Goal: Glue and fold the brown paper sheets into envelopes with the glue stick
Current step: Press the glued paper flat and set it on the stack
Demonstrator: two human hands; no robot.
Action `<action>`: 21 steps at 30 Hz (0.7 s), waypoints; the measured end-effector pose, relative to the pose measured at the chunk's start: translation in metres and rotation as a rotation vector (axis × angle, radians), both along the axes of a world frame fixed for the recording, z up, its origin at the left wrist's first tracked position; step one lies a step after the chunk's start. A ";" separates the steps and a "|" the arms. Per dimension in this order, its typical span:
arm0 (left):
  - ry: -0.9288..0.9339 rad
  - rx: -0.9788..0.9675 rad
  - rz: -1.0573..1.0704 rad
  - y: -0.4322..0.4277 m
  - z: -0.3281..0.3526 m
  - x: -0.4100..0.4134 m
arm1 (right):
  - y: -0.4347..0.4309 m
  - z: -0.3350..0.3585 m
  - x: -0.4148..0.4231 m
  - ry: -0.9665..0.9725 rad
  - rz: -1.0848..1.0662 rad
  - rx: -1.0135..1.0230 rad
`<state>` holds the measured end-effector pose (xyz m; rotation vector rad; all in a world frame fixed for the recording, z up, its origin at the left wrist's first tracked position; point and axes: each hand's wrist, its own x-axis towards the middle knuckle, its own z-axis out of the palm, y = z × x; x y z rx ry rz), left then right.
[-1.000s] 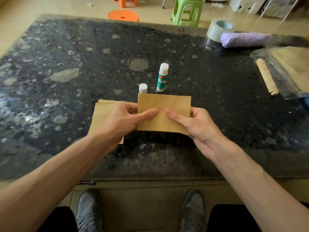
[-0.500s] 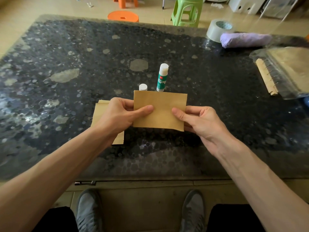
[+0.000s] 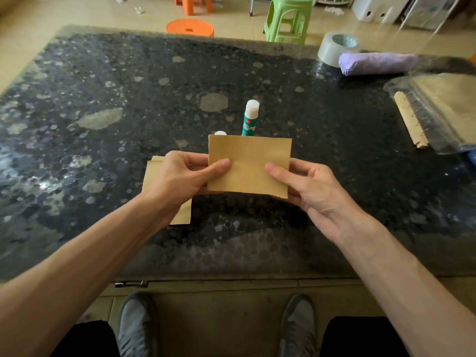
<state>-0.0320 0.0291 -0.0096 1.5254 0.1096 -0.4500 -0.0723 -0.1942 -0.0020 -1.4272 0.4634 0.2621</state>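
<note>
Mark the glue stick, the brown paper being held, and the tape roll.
glue stick (image 3: pixel 248 127): head view, green label on its body.
brown paper (image 3: pixel 248 164): head view, centre of its near face.
tape roll (image 3: pixel 327 51): head view, grey outer wall.

Bright daylight, tabletop glare, edges warped

Dark speckled glossy desk (image 3: pixel 128 99); beige floor (image 3: pixel 77 14) beyond its far edge carries a round orange stool (image 3: pixel 189 27), a green plastic stool (image 3: pixel 287 19) and white bins (image 3: pixel 373 9), under soft even light.
</note>
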 end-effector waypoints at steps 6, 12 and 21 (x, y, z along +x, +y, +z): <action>0.057 -0.051 -0.065 -0.004 -0.005 -0.003 | 0.013 -0.010 -0.004 -0.014 -0.026 -0.078; 0.097 -0.057 -0.058 -0.011 -0.009 -0.006 | 0.017 -0.014 -0.006 -0.047 0.016 -0.062; 0.084 0.005 -0.100 -0.009 -0.014 -0.005 | 0.021 -0.015 -0.007 -0.032 -0.038 -0.083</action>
